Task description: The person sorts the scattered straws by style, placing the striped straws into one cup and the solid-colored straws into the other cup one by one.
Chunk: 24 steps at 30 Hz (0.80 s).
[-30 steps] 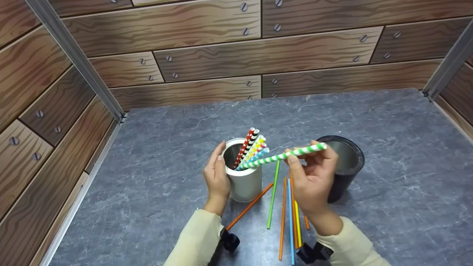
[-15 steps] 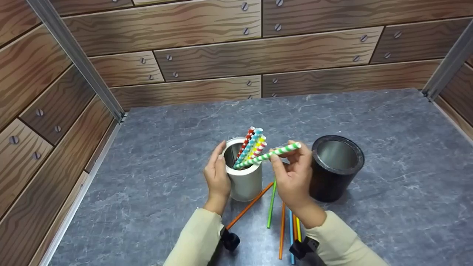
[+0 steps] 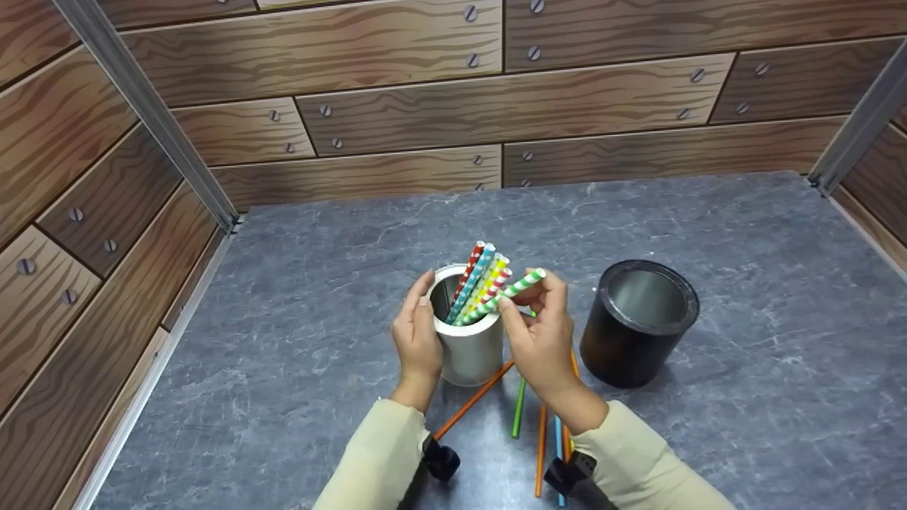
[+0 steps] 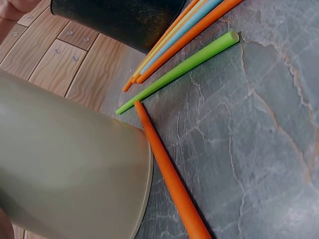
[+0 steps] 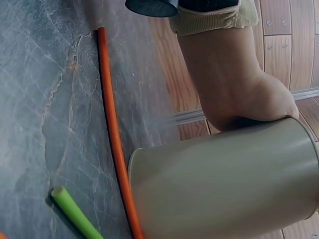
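Observation:
In the head view a pale grey-white cup [image 3: 471, 358] stands upright on the table. My left hand [image 3: 417, 343] grips its left side, thumb by the rim. Several patterned paper straws lean to the right inside it: a red dotted one [image 3: 465, 276], a blue dotted one [image 3: 477, 273], a yellow-and-white one and a pink striped one. Between thumb and fingers my right hand [image 3: 542, 340] pinches a green-and-white striped straw [image 3: 528, 280], tilted, its lower end inside the cup's mouth. The right wrist view shows the cup's side [image 5: 224, 184].
A black cup [image 3: 623, 350] stands to the right, nothing visible inside. On the table in front lie thin plain sticks: an orange one [image 3: 473, 400] beside the pale cup, a green one [image 3: 518, 411], and more in orange, blue [image 4: 199, 22] and yellow. Wood-patterned panels [image 3: 397, 106] enclose the table.
My right hand has moved left toward the pale cup, bringing the green striped straw along. The blue dotted straw has shifted up beside the red one. My left hand stays put.

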Each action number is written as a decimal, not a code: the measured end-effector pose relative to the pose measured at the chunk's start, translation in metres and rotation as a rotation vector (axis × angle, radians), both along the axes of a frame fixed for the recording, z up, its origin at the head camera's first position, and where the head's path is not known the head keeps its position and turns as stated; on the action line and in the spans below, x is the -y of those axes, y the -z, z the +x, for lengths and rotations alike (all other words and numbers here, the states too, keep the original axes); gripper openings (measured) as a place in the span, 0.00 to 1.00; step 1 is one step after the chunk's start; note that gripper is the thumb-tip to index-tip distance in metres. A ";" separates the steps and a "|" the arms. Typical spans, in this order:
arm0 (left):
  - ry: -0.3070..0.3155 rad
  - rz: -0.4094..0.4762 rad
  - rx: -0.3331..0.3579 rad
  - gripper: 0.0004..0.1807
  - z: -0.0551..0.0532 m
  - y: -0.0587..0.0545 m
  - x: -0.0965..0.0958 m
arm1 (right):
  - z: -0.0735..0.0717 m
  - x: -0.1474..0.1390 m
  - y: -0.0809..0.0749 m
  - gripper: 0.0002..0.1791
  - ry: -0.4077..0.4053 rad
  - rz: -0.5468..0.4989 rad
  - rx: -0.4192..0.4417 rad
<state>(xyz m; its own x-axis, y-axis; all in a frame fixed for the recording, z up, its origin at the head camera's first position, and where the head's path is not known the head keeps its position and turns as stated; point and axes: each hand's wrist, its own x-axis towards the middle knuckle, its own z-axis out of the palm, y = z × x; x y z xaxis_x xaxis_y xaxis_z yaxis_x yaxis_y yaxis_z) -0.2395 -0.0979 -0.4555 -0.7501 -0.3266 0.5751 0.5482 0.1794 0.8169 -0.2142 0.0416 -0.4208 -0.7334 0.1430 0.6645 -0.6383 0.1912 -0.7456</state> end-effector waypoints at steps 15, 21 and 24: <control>-0.018 -0.005 -0.015 0.19 0.001 0.000 -0.002 | 0.003 -0.010 0.003 0.17 -0.105 0.029 0.059; -0.008 0.006 0.002 0.20 0.000 0.000 -0.001 | 0.003 -0.012 0.004 0.16 -0.122 -0.003 0.013; -0.005 0.012 0.015 0.20 0.001 0.000 0.000 | 0.004 -0.012 0.004 0.15 -0.145 -0.019 0.005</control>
